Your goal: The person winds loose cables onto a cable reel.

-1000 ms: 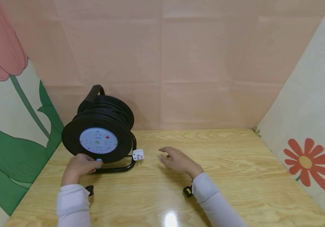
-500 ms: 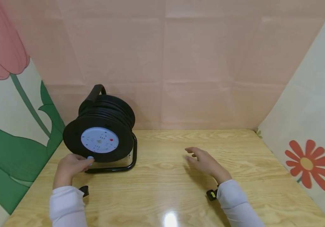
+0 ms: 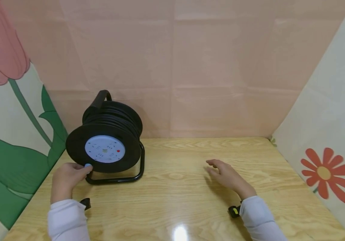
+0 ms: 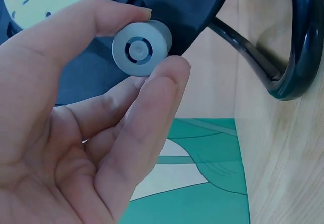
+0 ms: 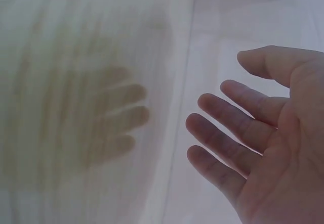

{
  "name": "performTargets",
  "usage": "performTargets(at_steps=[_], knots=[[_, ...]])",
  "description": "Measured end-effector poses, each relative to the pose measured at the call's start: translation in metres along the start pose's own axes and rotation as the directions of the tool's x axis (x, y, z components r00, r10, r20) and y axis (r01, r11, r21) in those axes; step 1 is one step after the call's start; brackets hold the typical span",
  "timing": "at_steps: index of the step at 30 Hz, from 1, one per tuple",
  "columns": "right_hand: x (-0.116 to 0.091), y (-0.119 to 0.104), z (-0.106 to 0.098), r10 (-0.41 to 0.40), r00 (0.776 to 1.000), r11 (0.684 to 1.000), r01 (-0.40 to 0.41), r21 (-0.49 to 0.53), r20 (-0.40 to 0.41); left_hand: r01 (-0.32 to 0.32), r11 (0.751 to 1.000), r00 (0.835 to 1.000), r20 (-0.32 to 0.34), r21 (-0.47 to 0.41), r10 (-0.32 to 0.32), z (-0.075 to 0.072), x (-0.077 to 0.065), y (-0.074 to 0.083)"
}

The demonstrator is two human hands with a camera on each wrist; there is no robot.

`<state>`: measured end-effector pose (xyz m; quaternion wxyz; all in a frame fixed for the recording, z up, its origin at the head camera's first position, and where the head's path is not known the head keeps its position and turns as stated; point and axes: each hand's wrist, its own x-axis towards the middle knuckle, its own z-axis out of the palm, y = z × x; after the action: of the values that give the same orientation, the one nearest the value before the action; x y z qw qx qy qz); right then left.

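Note:
A black cable reel stands at the left of the wooden table, wound with black cable. Its round front disc carries a pale socket panel with a red dot. At the disc's lower left edge my left hand pinches a small round grey knob between thumb and fingers, as the left wrist view shows up close. My right hand is held above the table, right of the middle, holding nothing. Its fingers are spread and relaxed in the right wrist view.
The reel rests on a black tubular frame with a handle on top. A pinkish sheet hangs behind the table. Side panels bear a painted tulip and a red flower.
My left hand has moved left with the knob, and the disc has turned, its red dot shifting lower and rightward. The white plug at the reel's right is hidden. My right hand has moved right.

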<state>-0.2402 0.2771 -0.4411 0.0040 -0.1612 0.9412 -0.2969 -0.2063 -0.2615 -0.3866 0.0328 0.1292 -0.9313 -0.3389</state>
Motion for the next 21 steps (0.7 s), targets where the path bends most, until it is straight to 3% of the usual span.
performTargets(at_steps=[7, 17, 21], knots=[[-0.001, 0.004, -0.003, 0.006, 1.0, 1.0, -0.007, 0.013, 0.004, -0.013, 1.0, 0.997, -0.073, -0.02, 0.011, 0.001, 0.0, -0.001], [0.001, 0.007, -0.003, 0.011, 1.0, 1.0, -0.011, -0.01, -0.007, 0.016, 1.0, 0.999, -0.036, 0.02, -0.015, -0.004, -0.004, 0.005], [0.001, 0.009, -0.003, 0.009, 1.0, 1.0, -0.009, -0.01, -0.012, -0.013, 0.999, 0.999, -0.03, 0.052, 0.014, -0.009, -0.011, 0.014]])
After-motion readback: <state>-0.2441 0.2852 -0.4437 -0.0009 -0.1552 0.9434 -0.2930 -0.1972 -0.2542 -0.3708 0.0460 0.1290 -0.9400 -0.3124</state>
